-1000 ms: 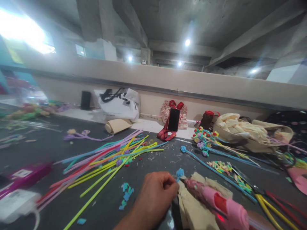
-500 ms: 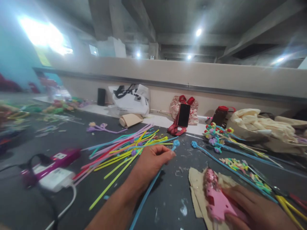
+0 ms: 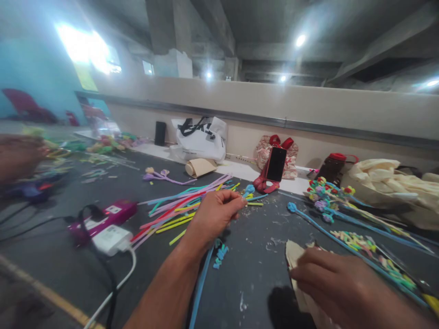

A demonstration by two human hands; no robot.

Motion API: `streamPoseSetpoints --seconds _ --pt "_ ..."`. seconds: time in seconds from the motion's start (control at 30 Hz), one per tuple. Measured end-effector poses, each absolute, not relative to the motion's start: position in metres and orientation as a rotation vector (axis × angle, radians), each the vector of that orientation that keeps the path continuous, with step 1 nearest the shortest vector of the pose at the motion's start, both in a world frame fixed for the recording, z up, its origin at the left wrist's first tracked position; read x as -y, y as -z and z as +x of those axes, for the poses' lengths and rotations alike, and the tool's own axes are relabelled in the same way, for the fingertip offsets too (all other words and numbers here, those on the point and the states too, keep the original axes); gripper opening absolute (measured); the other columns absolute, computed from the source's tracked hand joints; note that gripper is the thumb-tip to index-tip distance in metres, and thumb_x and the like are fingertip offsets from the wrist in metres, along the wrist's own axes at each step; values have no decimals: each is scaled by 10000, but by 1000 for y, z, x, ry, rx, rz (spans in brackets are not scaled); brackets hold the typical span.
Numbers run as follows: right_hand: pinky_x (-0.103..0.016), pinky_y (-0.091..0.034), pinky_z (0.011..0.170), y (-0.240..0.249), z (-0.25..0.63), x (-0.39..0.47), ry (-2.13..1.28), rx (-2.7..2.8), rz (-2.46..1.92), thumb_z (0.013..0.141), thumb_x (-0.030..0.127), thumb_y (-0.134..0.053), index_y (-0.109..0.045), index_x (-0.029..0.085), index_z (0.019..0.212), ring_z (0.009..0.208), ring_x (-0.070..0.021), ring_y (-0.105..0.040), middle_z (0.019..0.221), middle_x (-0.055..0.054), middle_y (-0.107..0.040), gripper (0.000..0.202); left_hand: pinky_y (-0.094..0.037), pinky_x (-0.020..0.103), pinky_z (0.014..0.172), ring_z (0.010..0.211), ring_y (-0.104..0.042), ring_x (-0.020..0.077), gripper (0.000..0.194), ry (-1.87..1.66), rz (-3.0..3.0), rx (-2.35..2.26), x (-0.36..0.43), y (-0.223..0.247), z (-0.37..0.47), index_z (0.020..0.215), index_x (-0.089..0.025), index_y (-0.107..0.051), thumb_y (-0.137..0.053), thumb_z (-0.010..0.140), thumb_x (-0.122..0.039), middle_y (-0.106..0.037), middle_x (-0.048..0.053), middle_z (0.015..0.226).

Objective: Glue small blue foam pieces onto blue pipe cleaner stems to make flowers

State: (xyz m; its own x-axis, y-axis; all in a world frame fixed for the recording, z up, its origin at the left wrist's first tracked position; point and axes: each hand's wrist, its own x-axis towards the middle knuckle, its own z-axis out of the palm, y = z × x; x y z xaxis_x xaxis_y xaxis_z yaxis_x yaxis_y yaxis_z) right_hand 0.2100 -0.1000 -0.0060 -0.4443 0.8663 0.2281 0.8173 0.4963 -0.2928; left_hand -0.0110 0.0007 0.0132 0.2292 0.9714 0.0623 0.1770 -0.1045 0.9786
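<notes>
My left hand [image 3: 219, 212] is closed in a pinch on a blue pipe cleaner [image 3: 203, 285]. Its curled blue head [image 3: 249, 189] sticks out past my fingertips, and the stem runs down beside my forearm. My right hand [image 3: 332, 278], blurred, is over a piece of tan cardboard [image 3: 295, 258] at the lower right. The pink glue gun seen there before is almost wholly hidden behind this hand, so its grip is unclear. Under my left wrist lie short blue curled pieces [image 3: 220, 257]. Another blue pipe cleaner with a knotted head [image 3: 291, 208] stretches along the right.
Coloured pipe cleaners [image 3: 168, 217] lie left of my hand. Further left are a purple power strip [image 3: 125, 212], a white charger [image 3: 111, 238] and cables. A phone [image 3: 276, 164] leans at the back. Pipe-cleaner flowers [image 3: 322, 201] lie right. Another person's hand [image 3: 20, 155] is at far left.
The view has shifted left. My right hand now covers the pink glue gun, which was plainly visible in its grip. Short blue pieces show under my left wrist, and another person's hand appears at left.
</notes>
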Motion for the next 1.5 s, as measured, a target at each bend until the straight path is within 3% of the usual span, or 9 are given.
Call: streamPoseSetpoints --seconds 0.2,0.37,0.6,0.83,0.93,1.1,1.27,1.4,1.5 --pt "-192 -352 513 16 129 44 -110 2824 -1146 756 84 -451 -585 205 829 622 -105 -557 823 -10 -602 194 -247 173 389 370 -332 41 228 -1019 1550 -1110 -7 -3 -9 627 -152 -550 -523 680 -372 -456 -64 444" --pt "-224 -320 501 37 108 18 77 2849 -1150 780 203 -473 -579 169 770 643 -146 -558 771 -38 -616 113 -279 187 399 373 -365 55 225 -1016 1563 -1112 -9 4 -6 636 -157 -569 -512 674 -371 -465 -56 447" --pt "-211 -291 449 34 127 26 29 2767 -1289 771 94 -415 -554 140 805 527 -112 -512 698 -37 -612 150 -290 190 427 388 -386 58 212 -1037 1605 -1067 -5 3 -2 643 -155 -585 -496 686 -343 -501 -45 461" --pt "-208 -425 549 16 170 49 -925 2074 -1480 733 136 -484 -575 170 869 670 -131 -575 788 -15 -634 167 -261 186 398 374 -356 55 235 -912 1623 -968 3 7 13 628 -153 -578 -490 700 -359 -487 -49 453" --pt "-215 -433 501 16 176 55 -1202 1808 -1444 734 195 -506 -586 160 936 592 -123 -583 734 -4 -629 220 -255 181 388 365 -348 51 229 -881 1587 -954 7 8 19 626 -155 -562 -498 694 -364 -475 -55 444" --pt "-188 -396 426 23 179 57 -1286 1603 -1389 721 222 -527 -615 142 864 444 -89 -535 528 34 -593 187 -247 168 373 366 -344 46 219 -872 1506 -963 10 10 25 644 -151 -547 -515 687 -363 -455 -60 442" --pt "-146 -324 360 26 184 55 -1276 1543 -1411 680 202 -560 -569 148 673 433 -78 -543 528 51 -557 55 -228 158 353 337 -318 34 201 -850 1462 -955 11 12 28 640 -154 -529 -524 694 -347 -440 -71 417" --pt "-150 -307 379 21 187 55 -1210 1556 -1394 674 193 -581 -582 136 645 408 -47 -455 495 59 -532 64 -218 155 341 318 -311 27 200 -823 1418 -946 14 11 31 642 -151 -527 -536 694 -344 -438 -77 405" --pt "-173 -366 428 16 190 57 -1229 1492 -1349 664 211 -613 -596 133 709 466 -69 -495 542 44 -562 91 -223 151 337 309 -323 24 206 -783 1345 -936 17 9 32 655 -152 -525 -546 692 -354 -451 -79 412"
